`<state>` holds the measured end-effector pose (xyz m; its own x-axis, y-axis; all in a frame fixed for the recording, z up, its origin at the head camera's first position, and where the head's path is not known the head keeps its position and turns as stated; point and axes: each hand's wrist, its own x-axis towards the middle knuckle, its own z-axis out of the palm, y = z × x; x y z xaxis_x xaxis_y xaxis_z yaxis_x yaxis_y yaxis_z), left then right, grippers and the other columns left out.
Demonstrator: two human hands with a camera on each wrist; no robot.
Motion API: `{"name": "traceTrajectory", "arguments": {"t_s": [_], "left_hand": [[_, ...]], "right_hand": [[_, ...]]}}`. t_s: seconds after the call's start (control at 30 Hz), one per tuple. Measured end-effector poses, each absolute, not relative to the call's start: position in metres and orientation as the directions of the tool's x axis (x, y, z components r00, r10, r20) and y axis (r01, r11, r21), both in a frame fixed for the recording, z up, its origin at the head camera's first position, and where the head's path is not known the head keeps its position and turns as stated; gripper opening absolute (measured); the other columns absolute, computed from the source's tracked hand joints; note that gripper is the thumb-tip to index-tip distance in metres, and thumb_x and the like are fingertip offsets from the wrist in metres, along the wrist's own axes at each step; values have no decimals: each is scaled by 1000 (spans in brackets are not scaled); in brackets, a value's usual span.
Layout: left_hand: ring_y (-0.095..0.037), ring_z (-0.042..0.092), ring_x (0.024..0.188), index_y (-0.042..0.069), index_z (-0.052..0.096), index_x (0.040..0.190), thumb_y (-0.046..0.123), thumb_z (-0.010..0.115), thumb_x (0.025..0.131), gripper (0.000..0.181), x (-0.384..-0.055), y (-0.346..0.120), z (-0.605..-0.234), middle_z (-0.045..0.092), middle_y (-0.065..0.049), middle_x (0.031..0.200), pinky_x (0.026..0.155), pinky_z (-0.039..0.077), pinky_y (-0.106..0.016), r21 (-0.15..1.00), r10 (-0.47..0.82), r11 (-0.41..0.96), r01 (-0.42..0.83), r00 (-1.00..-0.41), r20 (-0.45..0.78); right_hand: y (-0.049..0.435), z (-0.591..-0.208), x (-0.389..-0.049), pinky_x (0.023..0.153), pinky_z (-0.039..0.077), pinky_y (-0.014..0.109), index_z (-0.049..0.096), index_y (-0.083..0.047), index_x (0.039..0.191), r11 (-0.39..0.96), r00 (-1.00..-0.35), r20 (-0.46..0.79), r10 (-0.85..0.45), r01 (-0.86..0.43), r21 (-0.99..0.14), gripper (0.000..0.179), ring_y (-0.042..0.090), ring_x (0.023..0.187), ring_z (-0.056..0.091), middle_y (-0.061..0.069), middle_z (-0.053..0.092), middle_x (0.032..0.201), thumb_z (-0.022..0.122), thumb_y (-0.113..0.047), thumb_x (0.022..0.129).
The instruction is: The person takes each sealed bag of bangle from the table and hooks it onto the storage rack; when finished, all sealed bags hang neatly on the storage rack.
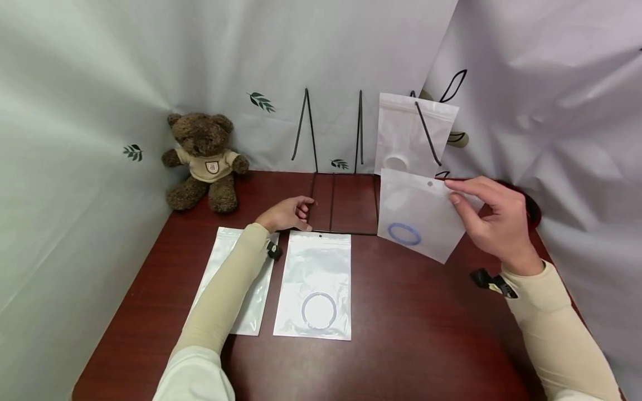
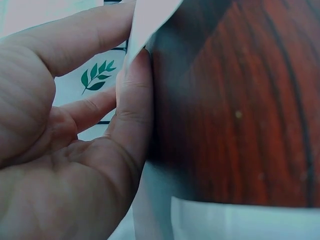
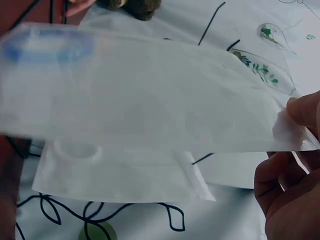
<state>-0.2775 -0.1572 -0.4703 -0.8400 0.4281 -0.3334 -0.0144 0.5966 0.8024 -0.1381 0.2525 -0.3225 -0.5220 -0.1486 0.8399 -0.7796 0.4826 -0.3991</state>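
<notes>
In the head view, a black wire rack stands on the reddish-brown bench. On the rack's rightmost prong hangs a white pouch. In front of the rack's right side, the right hand has thumb and forefinger clamped on the upper corner of the held pouch, in which a blue ring shows. The left hand is at the rack's front left corner, thumb and forefinger tips apart; I cannot tell whether it grips the rack. A ringed flat pouch lies just in front of the rack, and a partly covered pouch lies farther left of the rack. A brown teddy bear sits left of the rack.

In the left wrist view, the left hand's fingertips meet a blurred white edge, with some of the rack's dark wires behind; what the edge belongs to is unclear.

In the right wrist view, the held pouch stretches from the pinching right hand toward the rack, ring end farthest from the fingers. The hanging pouch shows beside it on the rack.
</notes>
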Motion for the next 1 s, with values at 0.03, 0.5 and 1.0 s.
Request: {"name": "traceTrajectory", "arguments": {"t_s": [0.03,0.5,1.0], "left_hand": [[-20,51,105,18,46,148,9,88,74,85,-278,-158,-470,48,-6,117,89,46,-31,802,428,597,-15,-839,-335],[-21,51,103,19,47,146,9,88,73,85,-278,-158,-471,48,-5,117,86,47,-31,808,426,588,-20,-842,-331],[-20,50,104,18,46,147,10,88,75,84,-273,-157,-468,48,-7,118,88,45,-31,798,419,602,-9,-847,-326]], "right_hand": [[252,-321,-139,61,35,9,79,2,101,489,-524,841,-138,-774,-402,21,-5,69,54,15,76,91,75,4,81],[251,-304,-153,55,25,11,79,3,100,519,-544,839,-24,-724,-454,18,-3,55,34,10,75,85,74,2,83],[258,-311,-198,57,26,15,80,-3,101,525,-578,816,-23,-701,-482,19,1,61,38,-8,73,89,74,2,85]]}}
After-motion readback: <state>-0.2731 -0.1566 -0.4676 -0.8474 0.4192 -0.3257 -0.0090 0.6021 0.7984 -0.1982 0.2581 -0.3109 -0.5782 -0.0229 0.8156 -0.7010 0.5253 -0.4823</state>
